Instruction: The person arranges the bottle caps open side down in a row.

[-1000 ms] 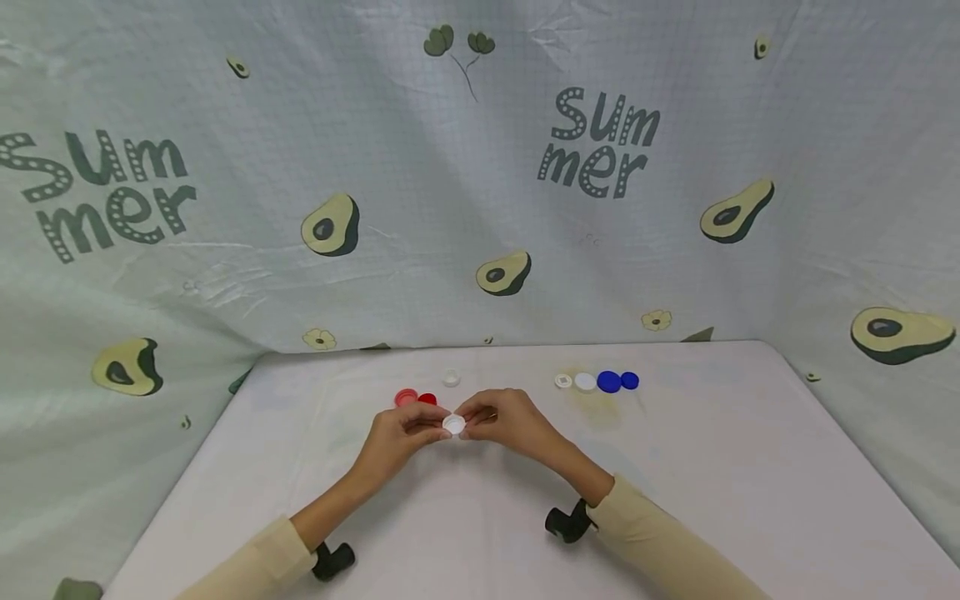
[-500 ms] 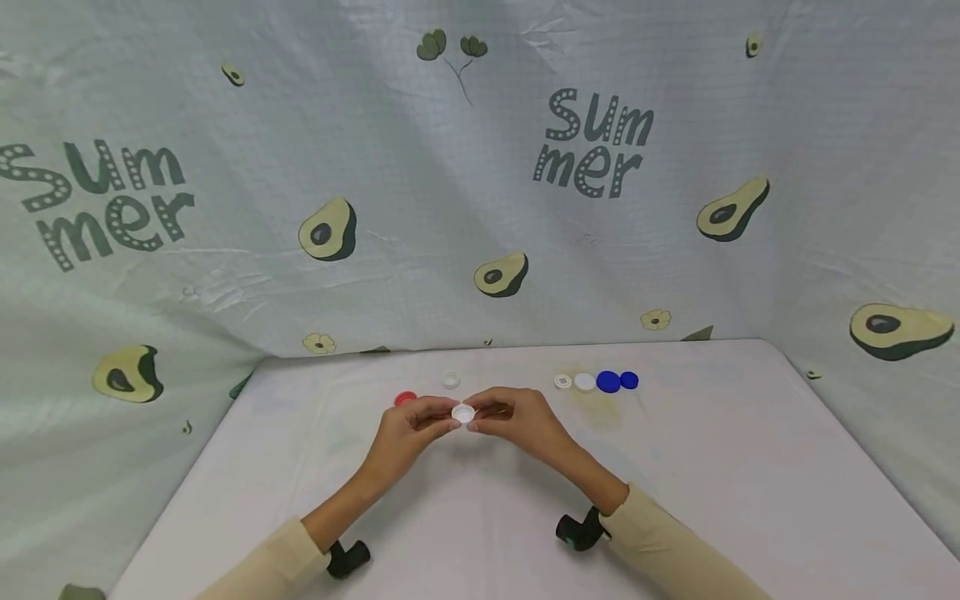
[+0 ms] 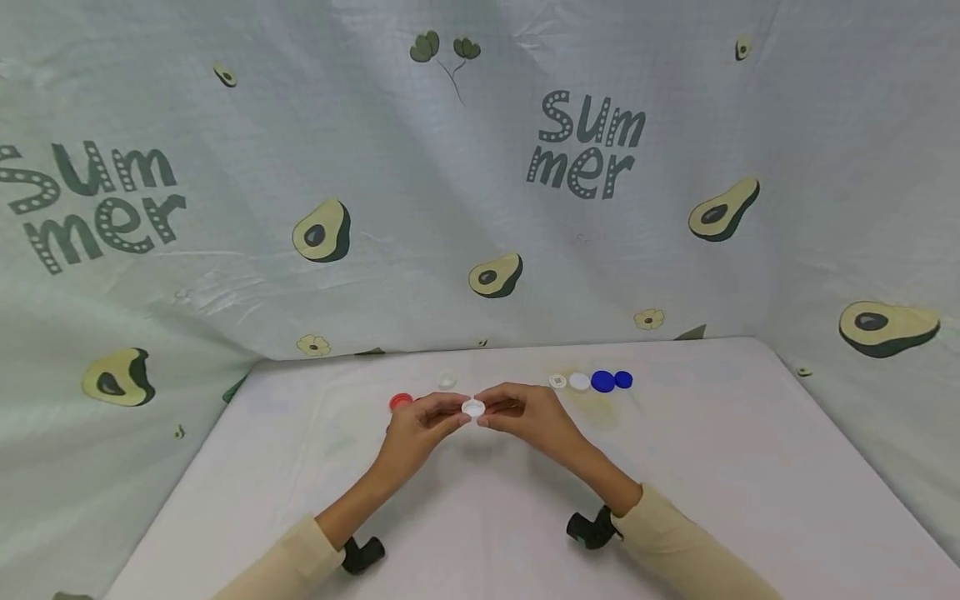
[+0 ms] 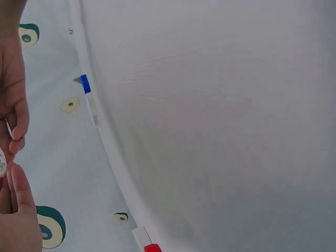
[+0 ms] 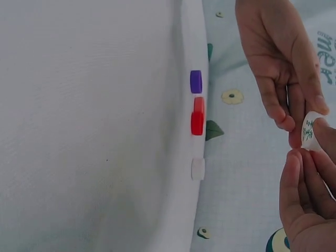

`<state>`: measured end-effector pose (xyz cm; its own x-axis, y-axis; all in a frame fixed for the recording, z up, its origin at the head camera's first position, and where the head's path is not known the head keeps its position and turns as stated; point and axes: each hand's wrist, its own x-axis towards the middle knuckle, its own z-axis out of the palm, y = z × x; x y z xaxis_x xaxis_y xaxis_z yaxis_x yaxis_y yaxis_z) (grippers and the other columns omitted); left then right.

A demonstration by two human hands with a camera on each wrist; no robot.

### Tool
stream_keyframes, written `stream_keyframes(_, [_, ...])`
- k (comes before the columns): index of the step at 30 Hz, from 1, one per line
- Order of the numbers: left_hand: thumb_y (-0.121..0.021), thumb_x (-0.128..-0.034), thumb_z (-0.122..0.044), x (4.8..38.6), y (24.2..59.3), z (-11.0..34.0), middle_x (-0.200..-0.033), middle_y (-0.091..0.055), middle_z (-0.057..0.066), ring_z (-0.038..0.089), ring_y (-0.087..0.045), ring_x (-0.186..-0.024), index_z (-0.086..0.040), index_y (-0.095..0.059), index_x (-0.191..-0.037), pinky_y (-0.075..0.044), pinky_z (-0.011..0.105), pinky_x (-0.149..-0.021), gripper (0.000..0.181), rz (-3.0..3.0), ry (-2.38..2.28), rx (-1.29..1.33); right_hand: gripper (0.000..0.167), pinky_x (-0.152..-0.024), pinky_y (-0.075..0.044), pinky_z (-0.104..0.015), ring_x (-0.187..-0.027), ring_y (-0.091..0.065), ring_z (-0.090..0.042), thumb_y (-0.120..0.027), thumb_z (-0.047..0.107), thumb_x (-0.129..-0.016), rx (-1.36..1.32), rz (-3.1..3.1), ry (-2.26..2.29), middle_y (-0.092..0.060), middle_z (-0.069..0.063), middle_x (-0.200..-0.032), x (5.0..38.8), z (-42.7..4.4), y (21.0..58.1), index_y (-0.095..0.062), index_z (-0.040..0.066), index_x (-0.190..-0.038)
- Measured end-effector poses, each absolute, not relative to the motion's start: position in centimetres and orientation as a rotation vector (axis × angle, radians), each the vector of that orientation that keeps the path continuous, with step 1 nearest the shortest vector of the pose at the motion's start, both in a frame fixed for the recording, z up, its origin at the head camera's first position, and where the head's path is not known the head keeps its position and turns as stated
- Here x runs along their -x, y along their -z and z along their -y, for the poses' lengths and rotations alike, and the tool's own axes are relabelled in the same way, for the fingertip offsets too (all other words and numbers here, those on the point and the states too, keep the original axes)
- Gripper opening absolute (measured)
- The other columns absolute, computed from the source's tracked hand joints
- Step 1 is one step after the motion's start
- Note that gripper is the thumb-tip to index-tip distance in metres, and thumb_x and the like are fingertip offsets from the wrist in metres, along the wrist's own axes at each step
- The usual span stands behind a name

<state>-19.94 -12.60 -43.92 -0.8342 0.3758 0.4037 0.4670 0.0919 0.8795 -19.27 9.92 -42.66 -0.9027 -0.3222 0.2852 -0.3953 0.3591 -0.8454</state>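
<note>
While your left hand [image 3: 420, 429] and right hand [image 3: 534, 417] each pinch opposite edges of white cap [image 3: 473, 408] between fingers and thumb, raised above table [image 3: 480, 533], step in hand looks like two-handed handling or turning. Cap round, no long axis; rimmed face seems tipped up toward you, green-marked face showing in right wrist view. Next move probably calls for one hand releasing, other gripping firmly. Beyond: red cap [image 3: 401, 402]; farther, to right, blue caps [image 3: 602, 382].
</note>
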Motion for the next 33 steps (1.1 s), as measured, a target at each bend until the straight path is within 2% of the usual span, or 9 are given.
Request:
stream_keyframes(6, [-0.070, -0.0963, -0.009, 20.0, 44.4, 12.0, -0.103, -0.075, 0.012, 0.021, -0.074, -0.094, -0.003, -0.070, -0.117, -0.058, 0.028, -0.089, 0.022, 2.282, 1.886, 0.898, 0.027, -0.088, -0.058, -0.025, -0.099, -0.071, -0.011, -0.079, 0.013, -0.089, -0.755, 2.369, -1.597, -0.073, 0.002, -0.110, 18.8, -10.4, 43.0, -0.074, 0.013, -0.115])
stream_keyframes(12, [-0.065, -0.1010, -0.018, 19.9, 44.2, 10.7, -0.100, -0.075, 0.019, 0.028, -0.073, -0.092, -0.004, -0.067, -0.115, -0.059, 0.027, -0.088, 0.021, 2.330, 1.941, 0.878, 0.026, -0.086, -0.059, -0.026, -0.100, -0.072, -0.015, -0.077, 0.002, -0.088, -0.885, 2.232, -1.451, -0.075, 0.000, -0.109, 18.9, -11.2, 43.6, -0.075, 0.011, -0.112])
stream_keyframes(15, [-0.063, -0.1026, -0.021, 19.8, 44.1, 10.2, -0.103, -0.076, 0.015, 0.028, -0.073, -0.094, -0.004, -0.063, -0.118, -0.059, 0.028, -0.088, 0.022, 2.339, 1.980, 0.882, 0.026, -0.084, -0.059, -0.025, -0.099, -0.073, -0.015, -0.077, 0.004, -0.089, -0.913, 2.209, -1.303, -0.076, 0.000, -0.108, 18.9, -11.7, 43.7, -0.076, 0.011, -0.113])
stream_keyframes(20, [-0.061, -0.1031, -0.014, 19.8, 44.1, 9.2, -0.102, -0.077, 0.011, 0.030, -0.073, -0.092, -0.005, -0.055, -0.122, -0.060, 0.029, -0.086, 0.022, 2.300, 1.948, 0.971, 0.026, -0.082, -0.059, -0.024, -0.097, -0.074, -0.015, -0.077, 0.005, -0.089, -0.881, 2.195, -1.188, -0.077, -0.001, -0.107, 18.8, -12.6, 43.6, -0.077, 0.009, -0.114])
stream_keyframes(27, [-0.061, -0.1029, -0.015, 20.1, 43.9, 7.5, -0.093, -0.076, 0.007, 0.027, -0.073, -0.085, -0.007, -0.053, -0.122, -0.060, 0.027, -0.082, 0.022, 2.305, 1.799, 1.056, 0.026, -0.079, -0.060, -0.024, -0.092, -0.075, -0.013, -0.075, 0.006, -0.091, -0.757, 2.219, -1.358, -0.077, -0.002, -0.107, 18.8, -13.8, 43.6, -0.076, 0.008, -0.117])
stream_keyframes(33, [-0.066, -0.0991, -0.010, 20.6, 43.6, 6.4, -0.092, -0.077, 0.005, 0.021, -0.073, -0.084, -0.010, -0.055, -0.131, -0.060, 0.031, -0.084, 0.034, 2.277, 1.664, 1.109, 0.027, -0.079, -0.061, -0.026, -0.088, -0.075, -0.015, -0.071, 0.009, -0.095, -0.674, 2.232, -1.523, -0.077, -0.003, -0.105, 18.7, -14.8, 43.6, -0.075, 0.010, -0.121])
